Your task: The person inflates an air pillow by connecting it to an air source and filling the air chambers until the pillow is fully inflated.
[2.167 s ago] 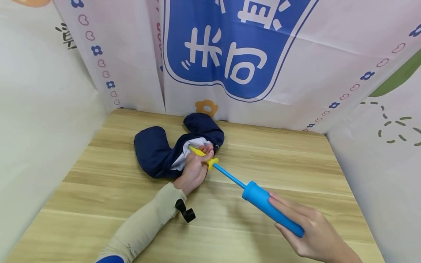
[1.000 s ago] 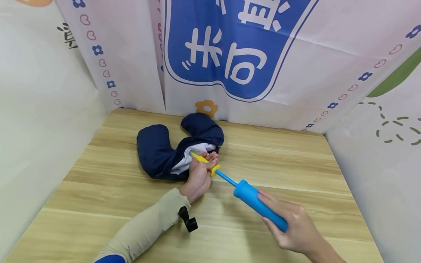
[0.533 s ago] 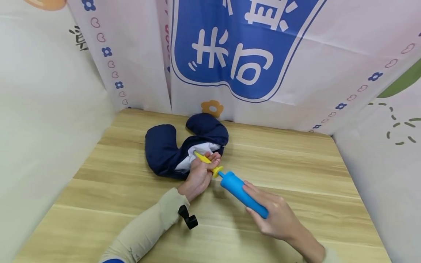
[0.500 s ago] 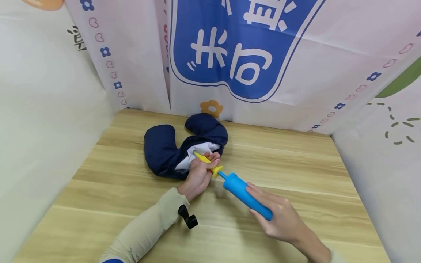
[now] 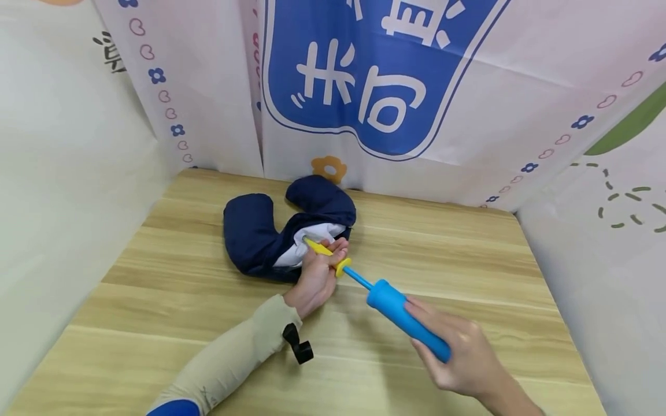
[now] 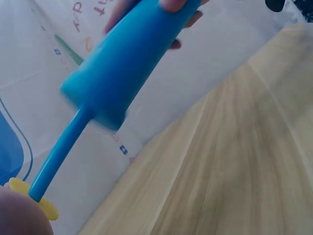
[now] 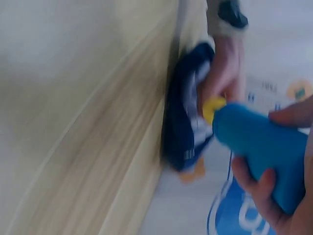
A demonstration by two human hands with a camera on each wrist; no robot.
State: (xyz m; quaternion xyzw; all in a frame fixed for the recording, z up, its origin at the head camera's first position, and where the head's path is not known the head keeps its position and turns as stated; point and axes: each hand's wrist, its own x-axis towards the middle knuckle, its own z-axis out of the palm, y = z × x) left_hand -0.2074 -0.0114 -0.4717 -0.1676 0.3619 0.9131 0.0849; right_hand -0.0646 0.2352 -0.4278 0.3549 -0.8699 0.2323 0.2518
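A navy U-shaped neck pillow (image 5: 248,228) lies on the table, its outer cover gaping to show a white inner lining (image 5: 289,256). My left hand (image 5: 316,278) grips the yellow nozzle end (image 5: 318,247) of a hand air pump at the lining; the tip's exact contact is too small to tell. My right hand (image 5: 465,355) wraps around the pump's blue barrel (image 5: 403,316). Between barrel and yellow collar, a stretch of thin blue rod (image 5: 358,278) shows. In the right wrist view the barrel (image 7: 259,142) is blurred, with fingers curled about it.
The wood-grain table (image 5: 442,248) runs back to a printed cloth wall (image 5: 218,86) close behind the pillow. White side walls (image 5: 67,202) stand left and right. A black clip-like mount (image 5: 298,345) sits on the left wrist.
My right hand first slid the barrel toward the yellow collar, shortening the visible rod; now it is drawn back out. My left hand and the pillow stay nearly in place.
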